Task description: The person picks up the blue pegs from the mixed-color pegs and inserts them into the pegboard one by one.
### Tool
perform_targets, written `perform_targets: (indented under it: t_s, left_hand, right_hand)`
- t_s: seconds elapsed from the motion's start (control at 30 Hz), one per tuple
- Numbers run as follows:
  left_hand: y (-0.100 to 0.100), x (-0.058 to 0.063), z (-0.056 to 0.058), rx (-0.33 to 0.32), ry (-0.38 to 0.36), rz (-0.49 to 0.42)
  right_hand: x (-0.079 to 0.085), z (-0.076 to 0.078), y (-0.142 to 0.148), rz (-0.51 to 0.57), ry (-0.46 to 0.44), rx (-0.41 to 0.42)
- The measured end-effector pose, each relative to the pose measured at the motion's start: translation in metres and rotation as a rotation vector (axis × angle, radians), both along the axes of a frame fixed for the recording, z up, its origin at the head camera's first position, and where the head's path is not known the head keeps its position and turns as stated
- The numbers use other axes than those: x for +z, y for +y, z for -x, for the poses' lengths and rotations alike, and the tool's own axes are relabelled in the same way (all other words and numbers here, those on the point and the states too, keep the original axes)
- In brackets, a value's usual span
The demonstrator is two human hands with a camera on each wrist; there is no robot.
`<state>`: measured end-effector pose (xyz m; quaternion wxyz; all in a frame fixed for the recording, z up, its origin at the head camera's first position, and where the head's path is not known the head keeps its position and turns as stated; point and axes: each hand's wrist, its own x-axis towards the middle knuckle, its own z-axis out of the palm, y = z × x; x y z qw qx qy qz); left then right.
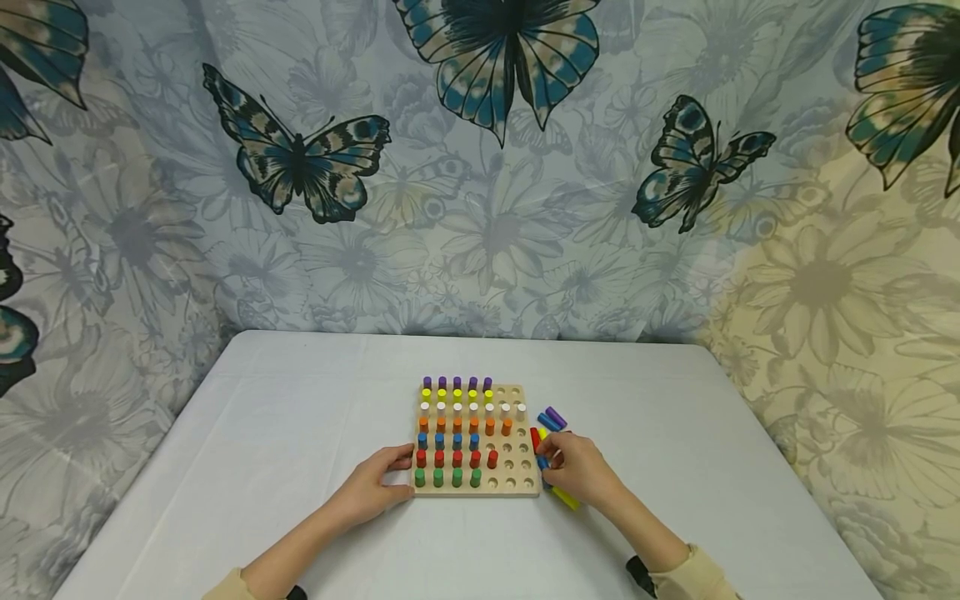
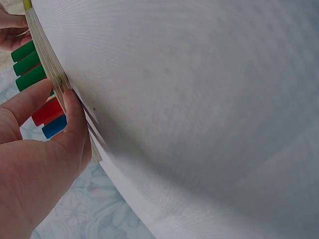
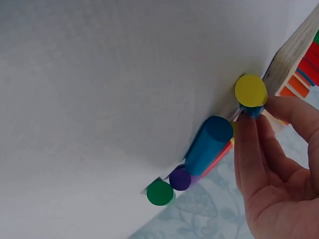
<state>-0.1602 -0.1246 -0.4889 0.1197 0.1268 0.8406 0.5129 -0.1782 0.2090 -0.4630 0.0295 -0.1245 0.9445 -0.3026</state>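
A wooden pegboard [image 1: 480, 492] stands on the white table with rows of coloured pegs in its holes. My left hand [image 1: 375, 485] holds its left edge near the front corner, thumb apart from the fingers. Green pegs [image 2: 27, 64] line the near row beside that hand. Just off the board's right edge, my right hand [image 1: 581, 471] pinches a blue peg [image 3: 250, 110] between thumb and fingers. A yellow peg [image 3: 251, 90] lies right by its fingertips, its round end toward the wrist camera.
Loose pegs lie along the board's right side: another blue peg [image 3: 209, 144], a purple peg [image 1: 556, 417], a red peg [image 1: 535, 438] and a green peg [image 3: 160, 192]. Behind the table hangs a butterfly-patterned cloth [image 1: 495, 275].
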Motion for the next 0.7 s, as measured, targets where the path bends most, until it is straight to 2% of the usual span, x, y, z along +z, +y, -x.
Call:
perform_targets:
  t_s: [0.27, 0.7]
  left_hand:
    - [0.0002, 0.0003, -0.0005, 0.005, -0.004, -0.003]
    - [0.0001, 0.0005, -0.0005, -0.001, -0.011, -0.015]
  right_hand:
    - [-0.0039, -0.0003, 0.0022, -0.062, 0.007, -0.022]
    - [-0.0059, 0.0, 0.002, -0.055, 0.021, -0.023]
